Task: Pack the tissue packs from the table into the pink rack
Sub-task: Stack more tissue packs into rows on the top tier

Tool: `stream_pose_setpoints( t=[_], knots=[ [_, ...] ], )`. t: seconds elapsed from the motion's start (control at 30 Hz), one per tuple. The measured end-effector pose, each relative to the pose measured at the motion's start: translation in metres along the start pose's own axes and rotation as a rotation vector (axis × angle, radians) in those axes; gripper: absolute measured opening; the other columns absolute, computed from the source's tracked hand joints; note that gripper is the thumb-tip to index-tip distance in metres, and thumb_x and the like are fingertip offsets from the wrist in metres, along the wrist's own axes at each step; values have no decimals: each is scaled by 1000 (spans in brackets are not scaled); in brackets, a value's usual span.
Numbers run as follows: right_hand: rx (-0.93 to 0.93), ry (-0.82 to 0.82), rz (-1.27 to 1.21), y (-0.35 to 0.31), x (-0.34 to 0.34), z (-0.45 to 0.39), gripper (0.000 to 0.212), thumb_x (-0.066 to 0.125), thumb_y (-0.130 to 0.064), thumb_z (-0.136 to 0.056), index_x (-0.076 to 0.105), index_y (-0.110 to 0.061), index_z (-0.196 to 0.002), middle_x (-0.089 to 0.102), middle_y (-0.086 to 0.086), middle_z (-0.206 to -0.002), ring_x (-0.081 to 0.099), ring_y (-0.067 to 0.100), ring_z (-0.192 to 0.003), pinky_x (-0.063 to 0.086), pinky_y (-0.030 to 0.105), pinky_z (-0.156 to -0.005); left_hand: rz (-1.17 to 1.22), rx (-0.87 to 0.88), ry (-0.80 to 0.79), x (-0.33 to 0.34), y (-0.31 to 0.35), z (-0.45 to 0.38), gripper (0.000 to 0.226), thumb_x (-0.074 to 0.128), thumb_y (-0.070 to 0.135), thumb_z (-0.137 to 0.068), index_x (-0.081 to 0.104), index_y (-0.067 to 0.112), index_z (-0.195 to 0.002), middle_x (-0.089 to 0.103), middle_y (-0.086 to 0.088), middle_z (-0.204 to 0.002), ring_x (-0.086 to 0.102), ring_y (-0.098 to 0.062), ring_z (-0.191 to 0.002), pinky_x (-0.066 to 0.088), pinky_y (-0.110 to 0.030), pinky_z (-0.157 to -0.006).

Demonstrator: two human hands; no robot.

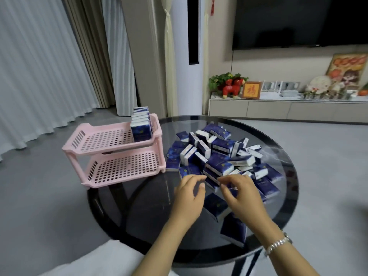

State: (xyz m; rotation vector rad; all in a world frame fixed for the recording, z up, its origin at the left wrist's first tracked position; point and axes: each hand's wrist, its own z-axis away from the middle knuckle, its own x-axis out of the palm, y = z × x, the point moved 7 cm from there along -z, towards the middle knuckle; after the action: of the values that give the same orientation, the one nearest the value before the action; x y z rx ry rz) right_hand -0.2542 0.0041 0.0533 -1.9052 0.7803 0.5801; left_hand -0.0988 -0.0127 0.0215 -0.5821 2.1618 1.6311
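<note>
A heap of dark blue tissue packs [221, 156] lies on the round dark glass table [147, 212]. The pink two-tier rack [103, 156] stands at the table's left edge. Several packs [141, 126] stand upright in a row at the right end of its upper shelf; the lower shelf holds nothing. My left hand [189, 198] hovers at the near edge of the heap with fingers apart and curled, holding nothing. My right hand [242, 194] rests on the packs at the heap's near side, fingers bent over them; whether it grips one I cannot tell.
Two loose packs [233, 230] lie near the table's front right edge, under my right forearm. Grey floor surrounds the table. A low TV cabinet [278, 108] with ornaments runs along the back right wall. Curtains [39, 66] hang at the left.
</note>
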Motion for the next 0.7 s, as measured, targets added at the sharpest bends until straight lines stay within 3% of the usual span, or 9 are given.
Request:
stream_pose_setpoints(
  t=[0.13,0.2,0.37,0.5,0.7],
  knots=[
    [20,-7,142,19,-4,25,18,65,-25,-84,69,-24,-102,57,-11,-90,47,13,-90,34,15,-74,-72,-95,-79,22,-16,16,29,50,39,-94,58,31,-121,50,12,-124,45,-12,-123,35,-31,-107],
    [63,-31,173,29,-6,36,26,66,-32,-82,67,-26,-107,54,-10,-95,48,13,-96,35,18,-80,-157,-137,-138,29,-19,21,42,50,46,-93,52,30,-131,46,11,-132,37,-11,-129,27,-27,-109],
    [159,-131,118,46,-2,57,55,71,-44,-76,53,-29,-125,39,-8,-117,44,9,-113,38,17,-89,-221,-199,-315,41,-21,30,64,49,59,-88,30,38,-145,31,13,-149,18,-12,-139,13,-33,-113],
    [175,-138,54,51,2,61,64,75,-41,-74,47,-29,-131,30,-8,-126,46,10,-114,44,21,-96,-208,-191,-308,39,-21,31,72,56,57,-84,23,40,-146,34,11,-145,20,-14,-136,17,-33,-111],
    [166,-126,-16,48,15,58,57,72,-38,-78,49,-29,-129,22,-14,-121,44,5,-100,40,15,-86,-113,-247,-210,29,-30,33,88,71,46,-78,20,34,-149,31,4,-133,31,-16,-131,30,-33,-110]
  ],
)
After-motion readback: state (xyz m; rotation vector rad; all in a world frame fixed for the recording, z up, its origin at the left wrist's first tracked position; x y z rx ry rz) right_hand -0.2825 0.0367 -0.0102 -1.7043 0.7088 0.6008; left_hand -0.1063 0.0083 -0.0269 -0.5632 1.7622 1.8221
